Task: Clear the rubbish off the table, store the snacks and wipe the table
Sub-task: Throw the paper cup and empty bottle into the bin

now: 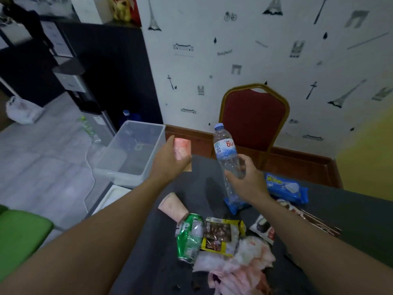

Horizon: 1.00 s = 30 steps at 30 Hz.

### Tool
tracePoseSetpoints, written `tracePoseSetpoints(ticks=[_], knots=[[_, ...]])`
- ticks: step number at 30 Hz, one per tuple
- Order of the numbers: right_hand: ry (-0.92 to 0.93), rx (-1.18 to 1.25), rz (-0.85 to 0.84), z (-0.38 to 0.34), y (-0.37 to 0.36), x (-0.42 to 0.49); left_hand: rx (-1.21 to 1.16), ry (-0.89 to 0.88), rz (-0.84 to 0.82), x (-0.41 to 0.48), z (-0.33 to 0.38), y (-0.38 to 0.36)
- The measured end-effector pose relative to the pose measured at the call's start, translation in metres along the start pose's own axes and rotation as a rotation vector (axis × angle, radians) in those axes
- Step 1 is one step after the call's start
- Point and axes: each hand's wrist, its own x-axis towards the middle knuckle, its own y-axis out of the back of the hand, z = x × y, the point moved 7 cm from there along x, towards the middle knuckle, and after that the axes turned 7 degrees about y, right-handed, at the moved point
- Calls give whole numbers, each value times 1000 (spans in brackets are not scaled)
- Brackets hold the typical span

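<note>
My left hand (170, 160) holds a small pink packet (182, 148) out past the far left corner of the dark table (153, 252), near the clear plastic bin (153, 160) on the floor. My right hand (246, 182) grips an upright clear water bottle (226, 150) with a blue cap above the table. On the table lie a tipped pink paper cup (173, 207), a crushed green can (189, 237), a yellow snack wrapper (221, 235), crumpled pink-white tissues (240, 267), blue snack packs (287, 188) and a white-brown wrapper (264, 227).
A red chair (253, 118) with a gold frame stands behind the table against the patterned wall. A dark cabinet (119, 71) and a water dispenser (74, 84) are to the left. A white bag (22, 111) lies on the grey floor. A green seat (19, 233) is at the left edge.
</note>
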Motion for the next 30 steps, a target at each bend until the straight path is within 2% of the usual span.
tracePoseSetpoints(ticks=[15,22,30], knots=[[61,32,-38,-101,-129,56,58,74,63,72,-115,93],[102,51,-83,-129,-164,55,25,116,98,66,-144,129],[148,94,-210,-146,-197,37,-10,192,158,25,-171,157]])
